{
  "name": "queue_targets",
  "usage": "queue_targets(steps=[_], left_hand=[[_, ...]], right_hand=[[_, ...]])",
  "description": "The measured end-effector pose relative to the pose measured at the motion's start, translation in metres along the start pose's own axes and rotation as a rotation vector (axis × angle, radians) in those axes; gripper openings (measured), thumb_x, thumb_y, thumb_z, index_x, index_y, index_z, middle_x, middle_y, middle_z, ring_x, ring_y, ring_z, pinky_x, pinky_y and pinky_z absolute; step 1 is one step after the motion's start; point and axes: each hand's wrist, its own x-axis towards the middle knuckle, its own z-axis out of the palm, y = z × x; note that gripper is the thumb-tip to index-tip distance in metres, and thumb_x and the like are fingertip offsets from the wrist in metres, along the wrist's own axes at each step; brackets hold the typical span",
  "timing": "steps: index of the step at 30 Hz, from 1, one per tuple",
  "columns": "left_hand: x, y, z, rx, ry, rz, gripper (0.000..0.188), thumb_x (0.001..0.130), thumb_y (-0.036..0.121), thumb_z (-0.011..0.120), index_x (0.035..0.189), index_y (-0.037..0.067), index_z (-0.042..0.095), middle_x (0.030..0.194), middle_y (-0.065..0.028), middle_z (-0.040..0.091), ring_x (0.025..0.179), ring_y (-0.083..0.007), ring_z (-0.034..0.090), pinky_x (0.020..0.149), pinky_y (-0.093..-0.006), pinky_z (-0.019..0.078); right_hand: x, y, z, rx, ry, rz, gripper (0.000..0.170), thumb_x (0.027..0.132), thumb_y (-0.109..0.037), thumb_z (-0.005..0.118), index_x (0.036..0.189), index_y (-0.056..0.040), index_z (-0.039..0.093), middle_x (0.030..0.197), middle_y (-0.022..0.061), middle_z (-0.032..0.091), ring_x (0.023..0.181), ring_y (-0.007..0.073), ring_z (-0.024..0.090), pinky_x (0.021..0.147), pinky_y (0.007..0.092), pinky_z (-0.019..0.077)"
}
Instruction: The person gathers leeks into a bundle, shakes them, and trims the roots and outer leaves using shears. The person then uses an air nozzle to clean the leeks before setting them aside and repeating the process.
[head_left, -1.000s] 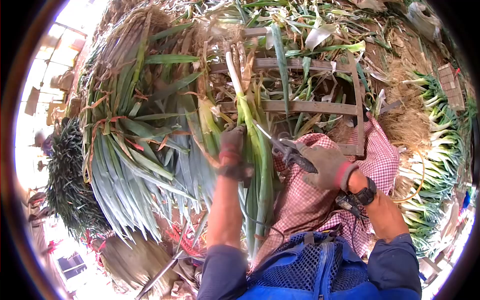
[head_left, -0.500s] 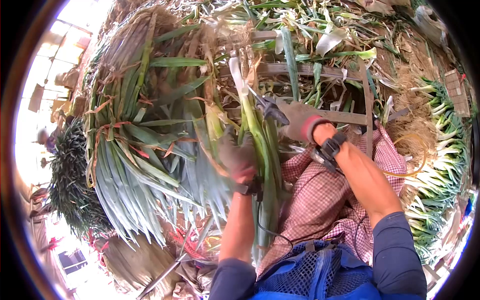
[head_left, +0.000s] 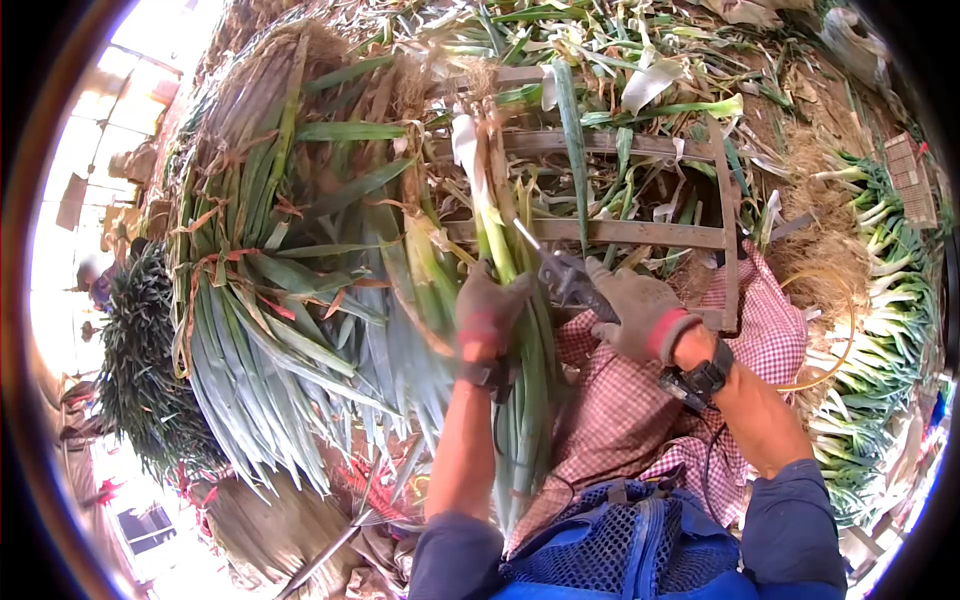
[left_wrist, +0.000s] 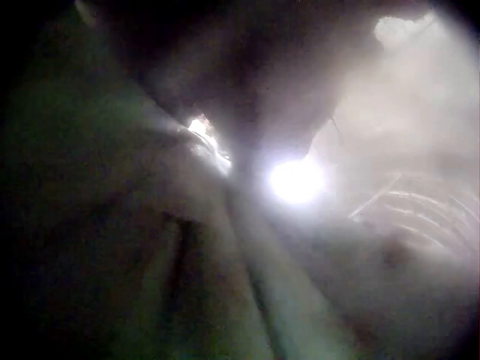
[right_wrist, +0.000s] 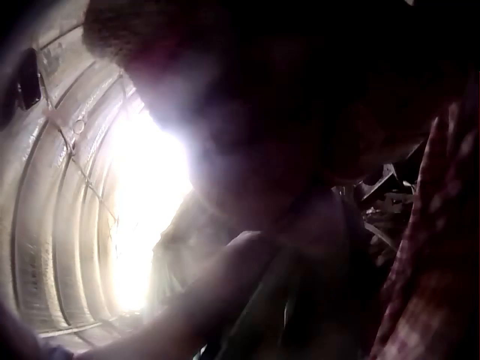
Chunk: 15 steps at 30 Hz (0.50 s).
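My gloved left hand (head_left: 490, 305) grips a leek (head_left: 496, 238) by its green part. Its white stem points away from me, over a wooden slatted frame, and the long leaves trail towards my body. My gloved right hand (head_left: 640, 310) holds a dark air blow gun (head_left: 572, 283) with a thin metal nozzle, whose tip is just right of the leek's stem. More leeks with yellowed leaves (head_left: 425, 245) lie directly left of the left hand. Both wrist views are dark and blurred; the left one shows leaves (left_wrist: 289, 292) dimly.
A big pile of untrimmed leeks (head_left: 290, 320) fills the left. The wooden frame (head_left: 630, 233) stands ahead, among stripped leaves. A checked cloth (head_left: 620, 400) covers my lap area. At right are pale-stemmed leeks (head_left: 880, 290), dry roots (head_left: 810, 235) and a yellow hose (head_left: 850, 325).
My right hand swung the blow gun forward to the leek's white stem, then drew it back towards me. The left hand shifted slightly right and stays on the leek.
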Motion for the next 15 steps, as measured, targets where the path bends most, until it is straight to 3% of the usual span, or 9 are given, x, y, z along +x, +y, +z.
queue_targets(steps=[1,3,4,7,9,13,15], left_hand=[[-0.013,0.007,-0.002,0.002,-0.002,0.003,0.056,0.087,0.038,0.086,0.127,0.003,0.070,0.105,-0.0174,0.081,0.092,-0.0304,0.079,0.084,-0.0406,0.0612],[-0.040,0.015,0.001,-0.148,-0.076,0.006,0.049,0.086,0.028,0.089,0.125,0.003,0.072,0.094,-0.0093,0.080,0.079,-0.0167,0.074,0.076,-0.0339,0.0602],[-0.054,0.020,0.003,-0.133,-0.080,-0.036,0.048,0.086,0.026,0.089,0.125,0.004,0.072,0.095,-0.0071,0.080,0.081,-0.0147,0.073,0.076,-0.0323,0.0599],[-0.078,0.018,0.031,0.113,-0.168,0.105,0.057,0.085,0.030,0.090,0.133,0.007,0.070,0.103,-0.0071,0.080,0.088,-0.0160,0.074,0.081,-0.0322,0.0604],[-0.085,0.029,0.048,0.111,-0.173,0.174,0.057,0.083,0.036,0.089,0.130,0.010,0.069,0.097,-0.0103,0.079,0.090,-0.0207,0.077,0.082,-0.0363,0.0604],[-0.036,0.066,0.085,0.243,-0.153,0.235,0.051,0.086,0.032,0.083,0.130,0.010,0.070,0.094,-0.0118,0.077,0.084,-0.0218,0.076,0.079,-0.0388,0.0596],[-0.019,0.074,0.091,0.314,-0.125,0.262,0.046,0.088,0.031,0.081,0.127,0.010,0.072,0.094,-0.0123,0.077,0.081,-0.0220,0.075,0.078,-0.0393,0.0594]], right_hand=[[-0.007,0.004,0.002,-0.009,0.049,0.026,0.093,0.093,-0.030,0.079,0.167,-0.0029,0.031,0.120,0.0269,0.066,0.116,0.0441,0.068,0.101,0.0519,0.0532],[-0.022,0.009,0.002,0.010,0.095,-0.006,0.095,0.093,-0.030,0.079,0.169,-0.0036,0.029,0.122,0.0279,0.066,0.117,0.0448,0.067,0.101,0.0519,0.0536],[-0.030,0.007,-0.003,0.018,0.039,-0.050,0.096,0.093,-0.030,0.079,0.170,-0.0046,0.027,0.122,0.0283,0.066,0.117,0.0454,0.067,0.101,0.0519,0.0538],[-0.039,0.010,-0.004,-0.017,-0.012,-0.129,0.099,0.093,-0.030,0.078,0.172,-0.0082,0.022,0.122,0.0284,0.065,0.117,0.0463,0.066,0.102,0.0514,0.0542],[-0.041,0.017,-0.016,-0.063,0.012,0.096,0.098,0.094,-0.030,0.076,0.173,-0.0095,0.022,0.121,0.0281,0.065,0.114,0.0460,0.067,0.102,0.0505,0.0546],[-0.043,0.048,-0.019,-0.010,0.139,0.267,0.096,0.093,-0.028,0.076,0.172,-0.0101,0.025,0.117,0.0265,0.067,0.112,0.0439,0.068,0.100,0.0483,0.0542],[-0.049,0.058,-0.009,0.020,0.141,0.224,0.095,0.092,-0.026,0.078,0.171,-0.0098,0.028,0.116,0.0262,0.067,0.111,0.0428,0.068,0.099,0.0486,0.0535]])
